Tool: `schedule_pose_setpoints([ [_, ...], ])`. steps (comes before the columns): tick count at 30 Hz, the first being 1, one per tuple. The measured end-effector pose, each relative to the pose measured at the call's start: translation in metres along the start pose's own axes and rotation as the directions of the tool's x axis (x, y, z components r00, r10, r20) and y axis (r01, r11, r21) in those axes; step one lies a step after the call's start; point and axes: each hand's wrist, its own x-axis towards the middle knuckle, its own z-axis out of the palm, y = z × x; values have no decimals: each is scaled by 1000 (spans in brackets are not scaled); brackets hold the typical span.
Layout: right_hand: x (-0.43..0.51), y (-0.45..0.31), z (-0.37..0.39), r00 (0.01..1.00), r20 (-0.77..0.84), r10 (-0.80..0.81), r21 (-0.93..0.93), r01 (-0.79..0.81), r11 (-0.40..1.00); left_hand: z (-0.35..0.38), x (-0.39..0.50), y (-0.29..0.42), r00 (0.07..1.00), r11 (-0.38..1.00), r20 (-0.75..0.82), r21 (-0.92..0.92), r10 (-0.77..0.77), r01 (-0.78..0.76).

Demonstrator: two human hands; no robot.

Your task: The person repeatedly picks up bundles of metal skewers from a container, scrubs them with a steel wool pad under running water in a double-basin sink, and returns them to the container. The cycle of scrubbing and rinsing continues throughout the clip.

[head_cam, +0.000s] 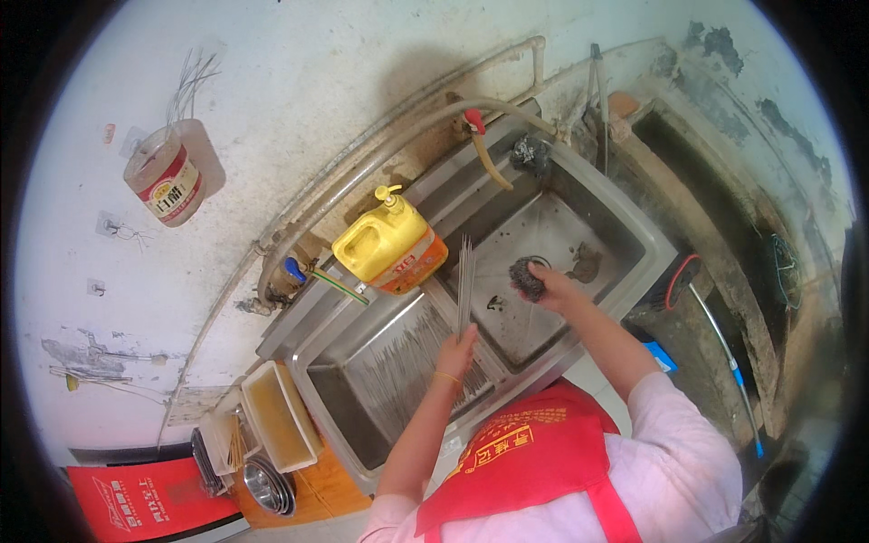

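Observation:
My left hand [456, 354] holds a bundle of thin metal skewers [466, 282] upright over the divider of a stainless steel double sink [655, 254]. In my right hand [553, 288] is a dark metal scouring pad [527, 277], held over the right basin. Many more metal skewers [407, 366] lie spread in the left basin, part of them hidden by my left arm. Dark scraps and a brownish clump [585, 263] lie on the right basin's floor. Another scouring pad [526, 151] sits at that basin's far corner.
A yellow pump jug [390, 237] stands at the sink's back, between a blue-handled tap [295, 269] and a red-handled tap [474, 122]. Left of the sink are a white tub of yellowish liquid [282, 414] and stacked metal bowls [267, 485]. A long-handled brush [679, 282] stands at the right.

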Motion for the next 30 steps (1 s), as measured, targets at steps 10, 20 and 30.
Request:
schedule_pose_setpoints([
  [10, -29, 24, 100, 944, 280, 176, 153, -224, 962, 26, 26, 63, 871, 833, -71, 339, 485, -437],
  [20, -22, 16, 118, 998, 28, -57, 26, 56, 998, 9, 45, 78, 777, 793, -275, 439, 567, -423],
  [30, 31, 2, 140, 984, 159, -77, 60, 68, 996, -14, 61, 113, 684, 658, -252, 618, 684, -430],
])
